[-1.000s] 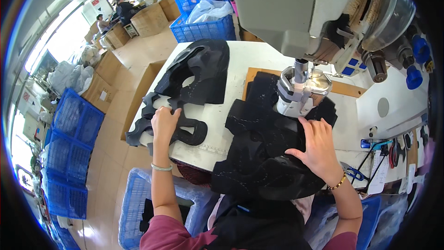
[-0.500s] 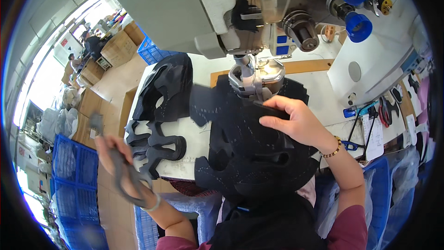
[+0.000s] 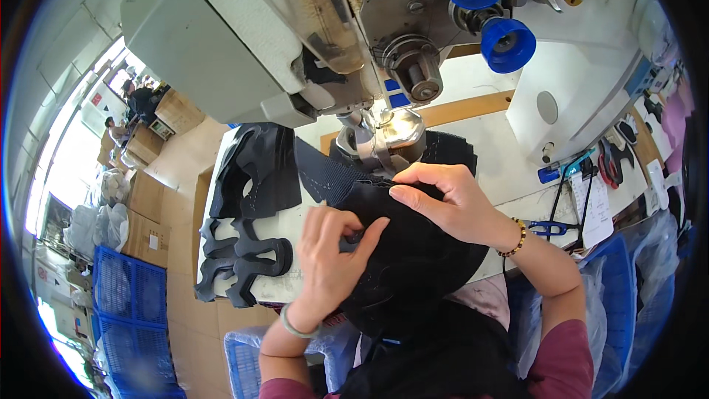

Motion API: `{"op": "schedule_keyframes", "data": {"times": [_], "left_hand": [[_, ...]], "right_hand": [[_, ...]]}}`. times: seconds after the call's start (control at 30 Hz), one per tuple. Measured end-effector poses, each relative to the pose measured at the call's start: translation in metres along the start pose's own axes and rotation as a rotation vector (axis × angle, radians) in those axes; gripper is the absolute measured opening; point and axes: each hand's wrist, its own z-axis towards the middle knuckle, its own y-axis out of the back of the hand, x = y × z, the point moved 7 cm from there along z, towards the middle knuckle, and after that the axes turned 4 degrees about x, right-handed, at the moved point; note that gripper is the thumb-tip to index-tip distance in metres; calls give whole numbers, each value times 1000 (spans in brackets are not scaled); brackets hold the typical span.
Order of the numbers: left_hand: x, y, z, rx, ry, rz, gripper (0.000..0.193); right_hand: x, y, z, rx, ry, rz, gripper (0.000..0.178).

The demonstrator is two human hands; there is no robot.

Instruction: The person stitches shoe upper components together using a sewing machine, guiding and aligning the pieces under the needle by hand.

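A dark, stitched fabric piece (image 3: 410,251) lies under the head of a sewing machine (image 3: 377,137) and hangs over the table edge toward me. My right hand (image 3: 461,207) pinches its upper folded edge between thumb and fingers, close below the machine's foot. Over the left part of the fabric is my left hand (image 3: 332,251), fingers curled and thumb stretched out. A small dark-grey bit shows between them; what it belongs to is hidden. A ribbed black strap (image 3: 325,174) runs from the fabric to the upper left.
Stacked black padded pieces (image 3: 258,170) and grey curved pieces (image 3: 255,251) lie on the table at left. Red-handled scissors (image 3: 609,162) and a paper slip (image 3: 593,210) are at right. Blue crates (image 3: 129,281) stand left; two people sit far off.
My left hand has come in from the far left, where it held a grey curved piece, onto the fabric. The fabric has been folded over, and my right hand now grips its edge.
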Motion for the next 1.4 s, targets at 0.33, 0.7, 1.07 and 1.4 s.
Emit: {"op": "schedule_keyframes", "data": {"times": [0.33, 0.7, 1.07, 1.4], "left_hand": [[-10, 18, 39, 252, 10, -471, 37], [8, -3, 36, 81, 158, -670, 25], [15, 9, 36, 117, -6, -303, 24], [30, 5, 40, 197, 83, -597, 21]], "right_hand": [[105, 28, -2, -326, 577, -1091, 17], [-39, -24, -69, -307, -325, 763, 18], [-25, -35, -61, -417, -165, 691, 15], [-24, -37, -56, -414, -120, 651, 18]]}}
